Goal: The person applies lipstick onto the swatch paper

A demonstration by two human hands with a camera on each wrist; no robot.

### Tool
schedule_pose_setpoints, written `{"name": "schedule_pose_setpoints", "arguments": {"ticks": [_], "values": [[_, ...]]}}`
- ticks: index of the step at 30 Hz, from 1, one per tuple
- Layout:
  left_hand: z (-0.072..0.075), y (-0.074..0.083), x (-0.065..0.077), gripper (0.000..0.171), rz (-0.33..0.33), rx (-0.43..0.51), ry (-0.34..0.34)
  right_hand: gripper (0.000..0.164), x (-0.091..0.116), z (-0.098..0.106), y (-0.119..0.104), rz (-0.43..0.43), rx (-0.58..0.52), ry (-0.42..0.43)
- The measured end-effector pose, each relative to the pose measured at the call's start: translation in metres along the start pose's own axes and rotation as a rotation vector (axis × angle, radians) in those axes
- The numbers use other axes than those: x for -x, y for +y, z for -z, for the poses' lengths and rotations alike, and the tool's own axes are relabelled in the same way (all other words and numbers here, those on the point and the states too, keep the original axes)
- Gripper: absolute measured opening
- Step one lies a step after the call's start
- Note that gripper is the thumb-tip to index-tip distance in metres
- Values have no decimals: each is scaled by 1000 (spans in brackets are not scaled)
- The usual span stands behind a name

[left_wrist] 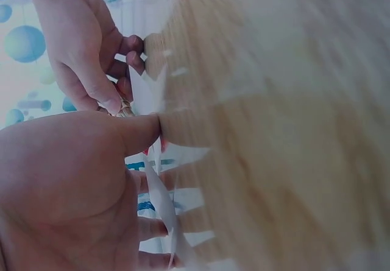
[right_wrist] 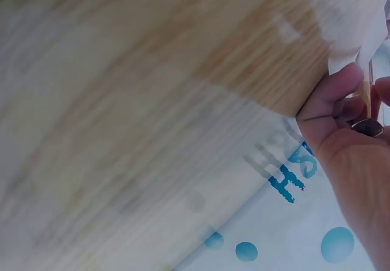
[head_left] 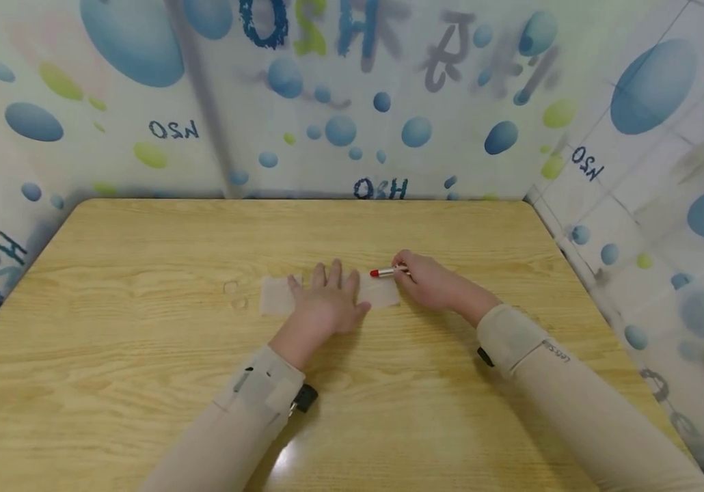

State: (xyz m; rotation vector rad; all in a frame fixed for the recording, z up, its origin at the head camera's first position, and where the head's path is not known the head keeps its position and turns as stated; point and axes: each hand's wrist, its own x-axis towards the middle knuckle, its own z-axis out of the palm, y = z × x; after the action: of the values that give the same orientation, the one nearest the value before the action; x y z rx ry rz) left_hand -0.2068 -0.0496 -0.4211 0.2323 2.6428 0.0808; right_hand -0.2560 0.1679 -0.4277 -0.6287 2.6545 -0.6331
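A thin white sheet of paper [head_left: 278, 298] lies on the table, its middle hidden beneath my left hand [head_left: 326, 304]. That hand rests on it with the fingers spread and straight. In the left wrist view the sheet's edge [left_wrist: 159, 195] curls up a little by the fingers. My right hand [head_left: 428, 281] pinches a lipstick [head_left: 383, 272] by its tube. The red tip points left, over the upper right part of the paper. From the right wrist, the round base [right_wrist: 367, 128] of the lipstick shows between thumb and fingers.
Two small clear rings [head_left: 231, 288] lie on the wooden table [head_left: 143, 369], left of the paper. Behind the table and along its sides hangs a white covering [head_left: 383, 150] printed with blue and green spots and letters.
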Motion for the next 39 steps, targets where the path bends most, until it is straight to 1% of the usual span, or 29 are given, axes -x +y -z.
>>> {"name": "schedule_pose_setpoints", "arguments": {"ticks": [7,9,12,14,15,19,21,22,28,33,39], "values": [[6,0,9,78,-14,13,2,33,1,1,-4,32,19,4],[5,1,9,78,-14,9,3,33,1,1,-4,31,20,2],[3,1,3,78,-5,2,-16,32,1,1,-3,28,18,3],[4,1,2,77,-3,4,-21,32,0,1,-2,28,19,7],[2,0,-1,78,-2,-3,-20,31,0,1,-2,30,19,10],[5,1,4,76,-8,-1,-6,30,0,1,-3,42,28,22],[5,0,4,76,-10,-1,-3,30,0,1,-3,47,29,25],[7,1,7,76,-10,7,-5,30,0,1,-3,49,30,26],[5,1,8,76,-13,10,5,31,1,0,-3,42,15,25],[6,1,8,77,-19,-7,8,30,2,1,-3,32,-9,19],[5,1,6,77,-18,-19,6,28,6,2,-3,51,-40,21]]}}
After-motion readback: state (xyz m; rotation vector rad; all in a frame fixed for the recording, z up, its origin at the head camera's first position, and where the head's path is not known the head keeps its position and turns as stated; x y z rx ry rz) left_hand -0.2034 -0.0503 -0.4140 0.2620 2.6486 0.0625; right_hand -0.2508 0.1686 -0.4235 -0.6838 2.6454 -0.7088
